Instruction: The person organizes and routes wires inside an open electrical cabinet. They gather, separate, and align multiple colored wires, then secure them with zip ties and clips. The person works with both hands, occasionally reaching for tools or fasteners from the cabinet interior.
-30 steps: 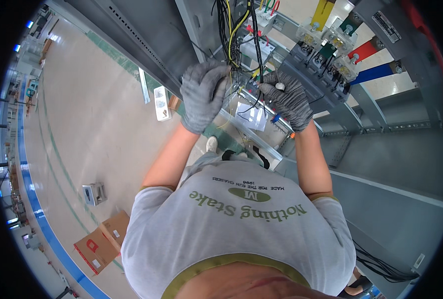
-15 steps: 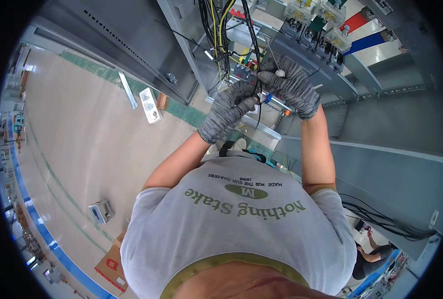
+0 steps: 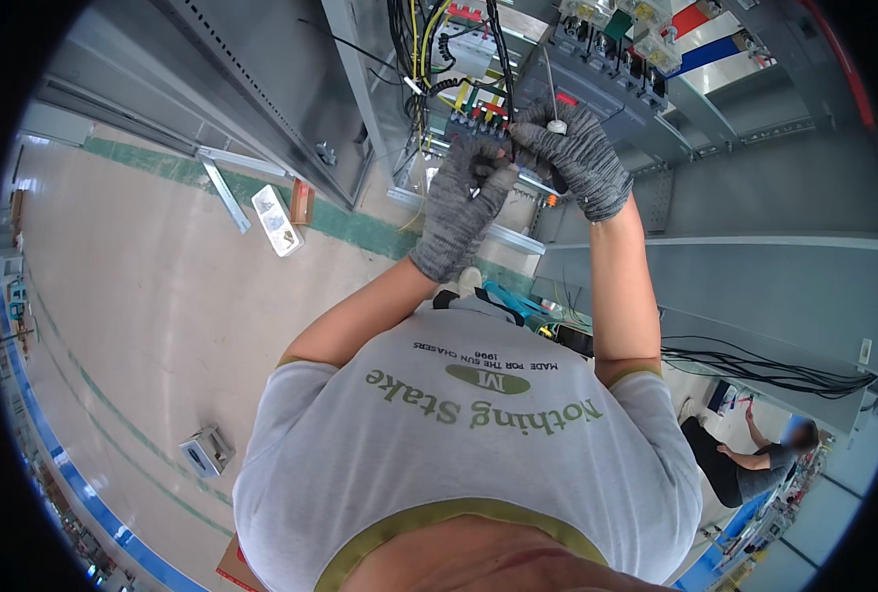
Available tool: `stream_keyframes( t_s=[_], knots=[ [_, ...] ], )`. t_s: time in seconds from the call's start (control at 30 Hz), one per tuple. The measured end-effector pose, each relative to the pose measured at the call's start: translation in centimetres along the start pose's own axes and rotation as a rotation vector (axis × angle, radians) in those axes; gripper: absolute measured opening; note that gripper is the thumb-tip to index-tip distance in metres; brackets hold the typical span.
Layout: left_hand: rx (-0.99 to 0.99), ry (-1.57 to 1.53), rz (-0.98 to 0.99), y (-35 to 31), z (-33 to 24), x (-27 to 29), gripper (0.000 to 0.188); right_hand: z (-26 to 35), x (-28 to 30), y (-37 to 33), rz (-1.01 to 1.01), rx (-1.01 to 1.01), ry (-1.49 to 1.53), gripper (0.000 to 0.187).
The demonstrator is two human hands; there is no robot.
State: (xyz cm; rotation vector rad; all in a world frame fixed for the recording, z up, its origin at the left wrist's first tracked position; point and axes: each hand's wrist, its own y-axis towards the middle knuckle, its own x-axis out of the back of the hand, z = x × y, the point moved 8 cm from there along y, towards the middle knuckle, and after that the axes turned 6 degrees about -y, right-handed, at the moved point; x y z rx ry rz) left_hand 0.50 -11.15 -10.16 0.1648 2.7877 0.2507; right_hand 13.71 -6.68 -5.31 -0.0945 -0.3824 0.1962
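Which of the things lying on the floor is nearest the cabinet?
The small orange-brown box, right at the cabinet's foot; the clear tray beside it lies farther out, the grey box farthest.

An industrial assembly hall for electrical switchgear — tall grey steel cabinets (image 3: 261, 89) stand open with bundled wiring (image 3: 414, 44), rows of breakers (image 3: 607, 49) and coloured busbars (image 3: 700, 35), above a wide pale factory floor (image 3: 133, 326) marked with green and blue lines, another worker (image 3: 745, 459) nearby.
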Motion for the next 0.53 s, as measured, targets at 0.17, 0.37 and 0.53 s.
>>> stream_keyframes(
  t_s=[0.17, 0.37, 0.53],
  knots=[
    [0.201, -0.196, 0.036, 0.8, 0.5, -0.8, 0.023, 1.1, 0.2, -0.3, 0.042, 0.071, 0.095, 0.018],
    [-0.02, 0.247, -0.057, 1.3, -3.2, -0.4, 0.012, -0.8, 1.2, 1.1, -0.048, 0.112, 0.201, 0.018],
    [-0.087, 0.485, -0.031, 1.5, -4.8, -1.3, 0.012, -1.6, 1.0, 1.6, 0.074, 0.191, 0.219, 0.028]
  ],
)
